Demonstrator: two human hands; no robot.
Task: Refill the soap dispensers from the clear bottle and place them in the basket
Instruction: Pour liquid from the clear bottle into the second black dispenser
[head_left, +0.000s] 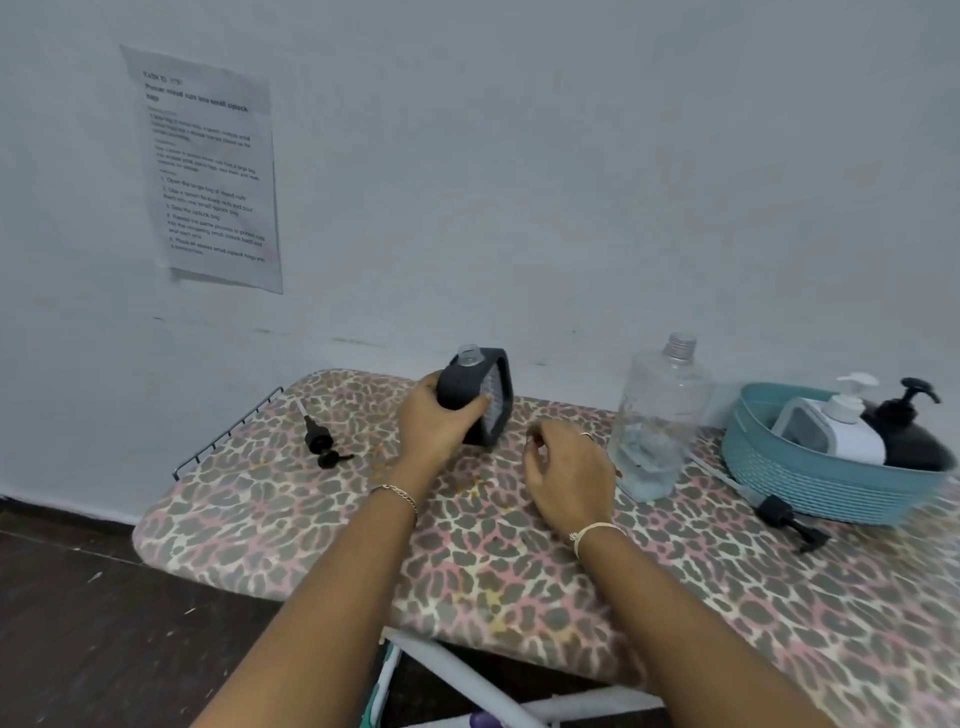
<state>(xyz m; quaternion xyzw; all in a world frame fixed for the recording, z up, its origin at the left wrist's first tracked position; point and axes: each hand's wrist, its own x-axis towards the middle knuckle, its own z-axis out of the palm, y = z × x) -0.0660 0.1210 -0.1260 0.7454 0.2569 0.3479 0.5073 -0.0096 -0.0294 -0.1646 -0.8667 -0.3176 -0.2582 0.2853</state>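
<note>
Soap dispenser (475, 400), dark and uncapped, sits tilted just left of the clear bottle (660, 426), with my left hand (434, 431) gripping its body. My right hand (566, 467) hangs loosely curled between them, holding nothing. The bottle looks rigid, fairly light and possibly slick, so I'd grasp its waist. How full the dispenser is stays hidden, and whether its base touches the ironing board (363, 545) I cannot tell.

Ironing board (493, 571): clear bottle (660, 415), basket (810, 483), two pumps (322, 447) (784, 514).
</note>
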